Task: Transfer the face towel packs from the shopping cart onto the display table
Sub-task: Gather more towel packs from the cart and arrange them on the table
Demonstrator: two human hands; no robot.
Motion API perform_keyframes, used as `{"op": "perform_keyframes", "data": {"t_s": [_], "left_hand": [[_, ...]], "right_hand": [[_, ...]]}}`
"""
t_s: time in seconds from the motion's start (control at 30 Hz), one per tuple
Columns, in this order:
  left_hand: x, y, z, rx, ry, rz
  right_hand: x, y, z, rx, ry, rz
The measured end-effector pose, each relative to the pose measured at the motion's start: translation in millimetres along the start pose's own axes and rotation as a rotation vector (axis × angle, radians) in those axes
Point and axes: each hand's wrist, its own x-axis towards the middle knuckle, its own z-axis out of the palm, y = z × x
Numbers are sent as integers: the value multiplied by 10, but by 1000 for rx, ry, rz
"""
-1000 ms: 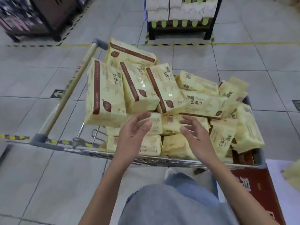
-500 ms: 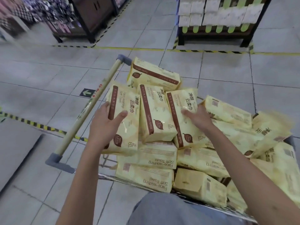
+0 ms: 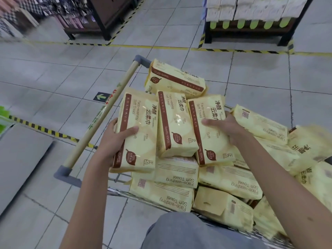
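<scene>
— Currently, hand status?
— Left hand (image 3: 115,141) grips the left face towel pack (image 3: 138,123); right hand (image 3: 228,126) grips the right pack (image 3: 208,137). Fingers behind are hidden. Both packs top the heap in the shopping cart (image 3: 96,123), whose right side is cropped.

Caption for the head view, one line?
Left hand grips the left towel pack, right hand the right towel pack, atop the heaped shopping cart.

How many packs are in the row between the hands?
3: left pack, gripped by the left hand; middle pack; right pack, gripped by the right hand. More packs in the cart lie outside that row, some possibly hidden.
</scene>
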Motion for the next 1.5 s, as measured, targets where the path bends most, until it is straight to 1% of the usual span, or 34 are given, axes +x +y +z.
{"op": "perform_keyframes", "data": {"t_s": [0.17,0.3,0.47,0.63,0.7,0.8,0.87,1.0,1.13,1.27,1.37,1.5], "left_hand": [[-258,-33,-14,-165,-76,40],[-438,-3,43,-302,-176,69],[-613,18,375,-372,-323,37],[-651,-85,721,-234,-497,10],[-654,-143,802,-158,-540,11],[-660,-227,869,-36,-613,78],[-667,-279,874,22,-687,100],[-679,-405,806,101,-852,87],[-734,-554,751,196,-979,68],[-871,-664,782,286,-1124,43],[-1003,-744,853,366,-1237,77],[-1253,-842,974,485,-1408,94]], "right_hand": [[-265,-34,-88,66,94,-70],[-573,-29,-237,206,179,-138],[-984,213,-382,300,263,-135],[-1354,616,-447,343,412,-78],[-1509,776,-450,381,481,-38],[-1749,995,-367,428,583,10],[-1905,1145,-261,475,658,6],[-2260,1431,73,609,836,-16],[-2664,1763,468,716,1030,-46],[-3086,2125,824,835,1170,5],[-3361,2345,1066,906,1289,23],[-3702,2586,1433,1011,1477,-27]]}}
